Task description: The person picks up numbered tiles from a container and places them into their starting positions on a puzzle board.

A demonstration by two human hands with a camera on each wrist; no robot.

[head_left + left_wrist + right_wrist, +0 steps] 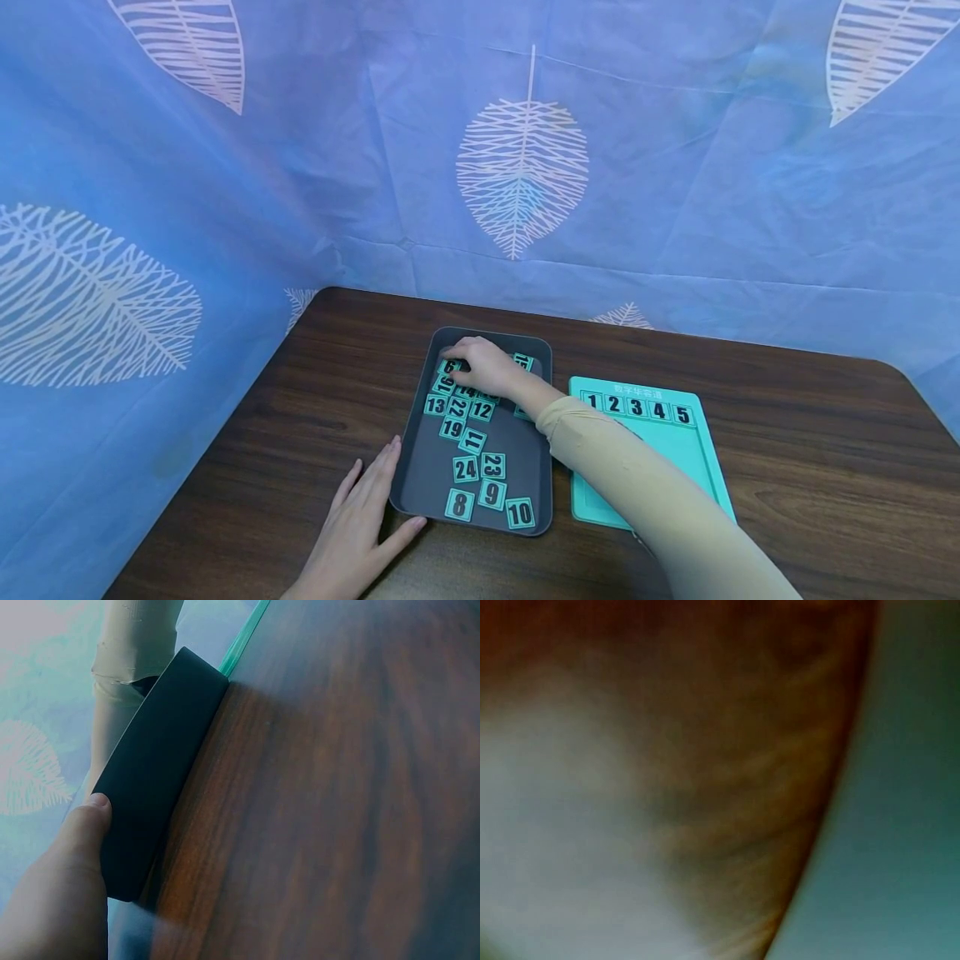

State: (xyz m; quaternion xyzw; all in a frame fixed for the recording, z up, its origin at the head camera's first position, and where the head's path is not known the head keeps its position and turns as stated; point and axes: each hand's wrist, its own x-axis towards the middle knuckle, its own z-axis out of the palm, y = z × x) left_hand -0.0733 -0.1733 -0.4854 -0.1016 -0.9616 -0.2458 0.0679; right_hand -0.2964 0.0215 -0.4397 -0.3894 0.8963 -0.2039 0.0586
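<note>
A dark grey tray (pixel 491 433) holds several teal number tiles, among them a 13 tile (pixel 435 405) and a 10 tile (pixel 520 513). My right hand (pixel 487 367) reaches into its far left part, with thumb and index finger at opposite edges of the 6 tile (pixel 449 367). Part of the tile group is hidden under that hand. At the tray's near left corner my left hand (pixel 360 517) rests with fingers extended along the side. Its thumb (pixel 96 814) touches the outer wall of the tray in the left wrist view. The right wrist view is only a blurred close-up.
To the right of the tray lies a teal puzzle board (pixel 693 450) with tiles 1 to 5 along its top row. My right sleeve (pixel 637 475) crosses over the board. A blue curtain (pixel 660 208) with white leaf prints hangs behind the brown wooden table (pixel 810 467).
</note>
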